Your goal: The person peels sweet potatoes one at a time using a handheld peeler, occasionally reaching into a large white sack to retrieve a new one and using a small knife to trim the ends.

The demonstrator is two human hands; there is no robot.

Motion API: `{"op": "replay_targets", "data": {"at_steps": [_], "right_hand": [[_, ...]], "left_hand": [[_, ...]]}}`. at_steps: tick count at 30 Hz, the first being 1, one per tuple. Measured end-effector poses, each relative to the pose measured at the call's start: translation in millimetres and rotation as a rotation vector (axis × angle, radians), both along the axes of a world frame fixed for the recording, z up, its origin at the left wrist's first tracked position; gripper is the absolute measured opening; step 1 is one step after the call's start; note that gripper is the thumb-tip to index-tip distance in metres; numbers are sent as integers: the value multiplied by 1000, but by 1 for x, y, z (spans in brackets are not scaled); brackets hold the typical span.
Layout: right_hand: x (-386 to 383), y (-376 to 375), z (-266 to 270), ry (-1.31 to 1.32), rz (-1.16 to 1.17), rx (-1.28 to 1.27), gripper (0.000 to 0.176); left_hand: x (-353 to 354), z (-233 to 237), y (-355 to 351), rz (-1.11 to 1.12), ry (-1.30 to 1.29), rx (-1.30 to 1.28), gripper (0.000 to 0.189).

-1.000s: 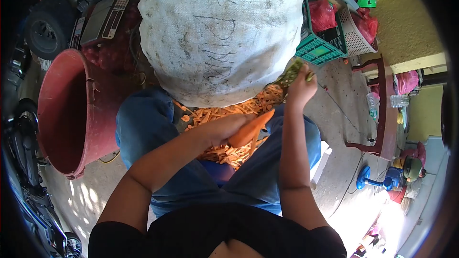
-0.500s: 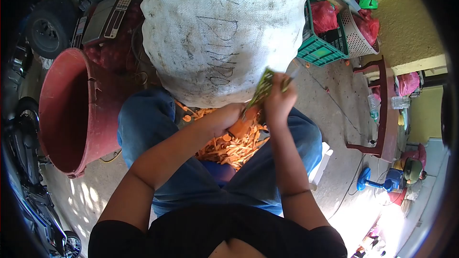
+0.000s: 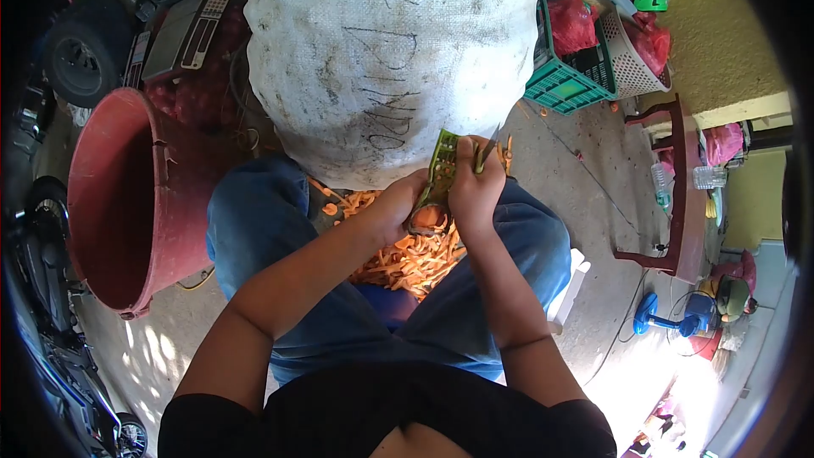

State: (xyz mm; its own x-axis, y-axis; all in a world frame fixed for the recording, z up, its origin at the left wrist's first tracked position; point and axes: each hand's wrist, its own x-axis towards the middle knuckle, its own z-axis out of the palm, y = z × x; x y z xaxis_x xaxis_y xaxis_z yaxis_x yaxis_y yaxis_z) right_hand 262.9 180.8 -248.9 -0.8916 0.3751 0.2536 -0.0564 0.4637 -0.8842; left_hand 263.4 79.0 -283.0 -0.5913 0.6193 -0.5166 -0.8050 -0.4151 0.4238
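My left hand (image 3: 402, 205) is closed around what looks like a piece of squash (image 3: 430, 219), orange flesh showing at its near end. A mottled green strip (image 3: 443, 159), seemingly rind, rises above it between my hands. In my right hand (image 3: 475, 190) is a knife (image 3: 492, 144), its narrow blade pointing up and away from me. The right thumb presses against the green strip, and the fingers partly hide the handle. Below my hands, between my knees, lies a heap of thin orange strips (image 3: 407, 265) with a few round slices.
A large white woven sack (image 3: 390, 59) stands in front of me. A red tub (image 3: 182, 195) is at the left, below a scale (image 3: 186, 34). To the right are a green crate (image 3: 572, 76), a white basket (image 3: 634, 59), a wooden furniture piece (image 3: 688, 195) and a blue fan (image 3: 674, 320).
My right hand has come lower and left, close to my left hand. The green strip now stands more upright, and the squash's orange end faces me.
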Motion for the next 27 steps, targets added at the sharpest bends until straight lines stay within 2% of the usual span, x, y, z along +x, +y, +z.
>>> {"op": "replay_targets", "data": {"at_steps": [3, 4, 5, 6, 7, 8, 9, 12, 15, 17, 18, 20, 24, 27], "right_hand": [[-23, 26, -22, 106, -113, 50, 20], [-34, 40, -17, -26, -271, 9, 19], [-47, 54, -17, -15, -371, -104, 22], [-51, 69, -15, -52, -433, 40, 24], [-54, 77, -19, -15, -450, -96, 23], [-57, 81, -25, 24, -464, -232, 23], [-56, 82, -31, 25, -463, -231, 23], [-29, 41, 3, -45, -261, -370, 23], [-12, 22, -6, -14, -77, -257, 23], [-1, 9, -4, -1, -9, -170, 23], [3, 4, 0, 50, 12, -53, 23], [5, -4, -1, 34, 14, -31, 23], [-8, 2, -4, 98, -15, 80, 23], [-35, 34, -13, 19, -226, -24, 23]], "left_hand": [[-3, 10, -2, -103, 64, -123, 31], [0, 6, -1, -106, 64, -121, 31], [6, -2, 0, -157, 102, -120, 31], [10, -6, 1, -208, 140, -121, 32], [12, 12, 2, -183, 64, -165, 32], [10, 10, -1, -184, 68, -167, 32], [8, 7, -5, -206, 63, -106, 32], [5, 9, -6, -182, 32, -43, 31], [3, 19, -6, -166, -36, -86, 31], [2, 11, -4, 1, -72, -34, 27], [2, 4, -4, 3, -71, -33, 27], [2, -7, -5, 53, 16, 68, 30], [3, -5, -1, 48, 70, 7, 30], [4, 14, 2, 1, 37, -87, 29]]}}
